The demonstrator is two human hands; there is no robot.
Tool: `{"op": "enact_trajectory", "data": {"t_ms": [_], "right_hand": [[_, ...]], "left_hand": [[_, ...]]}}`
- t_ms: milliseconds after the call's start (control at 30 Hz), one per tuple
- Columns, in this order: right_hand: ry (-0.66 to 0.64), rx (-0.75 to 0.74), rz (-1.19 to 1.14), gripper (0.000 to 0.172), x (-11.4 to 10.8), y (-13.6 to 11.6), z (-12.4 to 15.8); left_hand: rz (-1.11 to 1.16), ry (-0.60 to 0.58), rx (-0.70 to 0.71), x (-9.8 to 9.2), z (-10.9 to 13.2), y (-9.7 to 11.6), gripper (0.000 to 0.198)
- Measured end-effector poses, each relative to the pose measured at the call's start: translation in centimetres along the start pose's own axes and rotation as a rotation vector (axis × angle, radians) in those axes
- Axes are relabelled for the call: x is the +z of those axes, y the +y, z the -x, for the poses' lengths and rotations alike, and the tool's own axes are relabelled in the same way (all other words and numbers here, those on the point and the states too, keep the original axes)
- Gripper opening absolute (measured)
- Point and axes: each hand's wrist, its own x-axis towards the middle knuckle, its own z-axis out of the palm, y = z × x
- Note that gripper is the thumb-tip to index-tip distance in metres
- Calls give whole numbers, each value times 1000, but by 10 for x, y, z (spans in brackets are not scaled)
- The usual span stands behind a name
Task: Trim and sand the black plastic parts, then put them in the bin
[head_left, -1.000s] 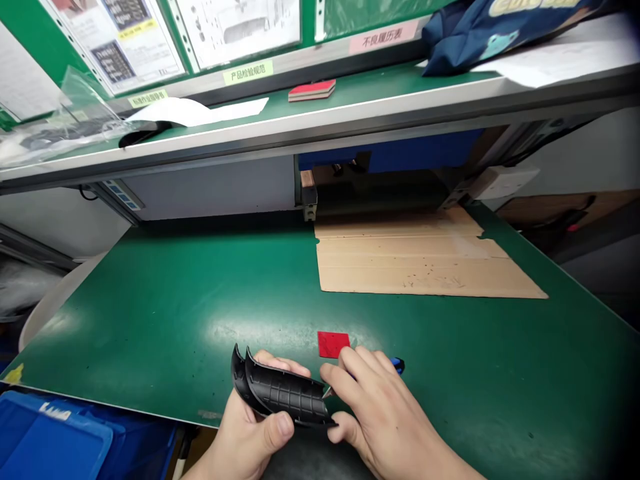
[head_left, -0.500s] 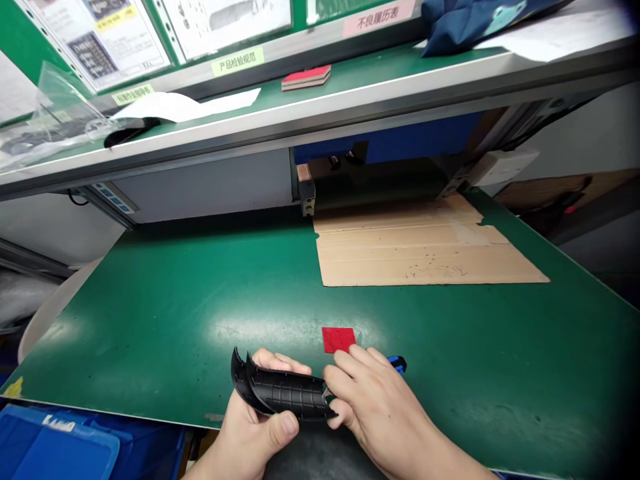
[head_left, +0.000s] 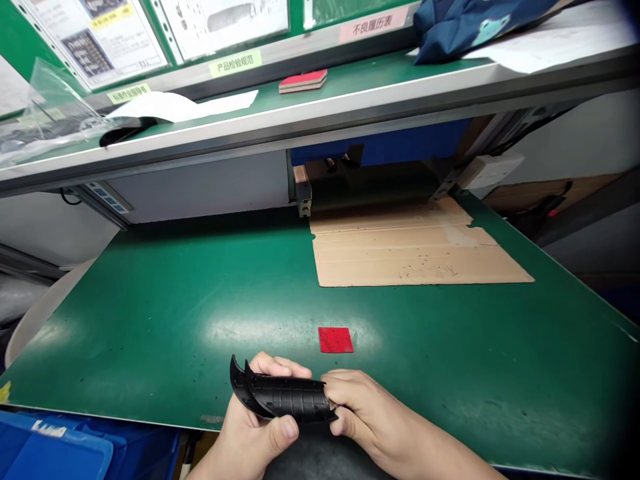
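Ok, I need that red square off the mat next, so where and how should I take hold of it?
The red square lies flat on the green mat, apart from both hands. Probably best to come from above, press a fingertip on its near edge, lift that edge and pinch it.

Bright, even overhead light. Soft white glare patch on the green worktop (head_left: pixel 240 327). Deep shadow beneath the shelf (head_left: pixel 350 110). Corners darken; straight edges bow from wide-angle distortion. Focus mostly sharp.

A flattened cardboard sheet (head_left: pixel 410 250) lies on the green mat (head_left: pixel 165 313), a red pad (head_left: pixel 303 81) on the shelf above.
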Motion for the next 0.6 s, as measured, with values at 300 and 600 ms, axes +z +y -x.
{"op": "enact_trajectory", "data": {"t_ms": [300,600], "right_hand": [[242,80,-260,54,9,3,-3],[433,-11,-139,42,14,0,-4]], "left_hand": [[173,67,-18,1,3,-4,33],[450,214,-147,6,3,-5,30]]}}
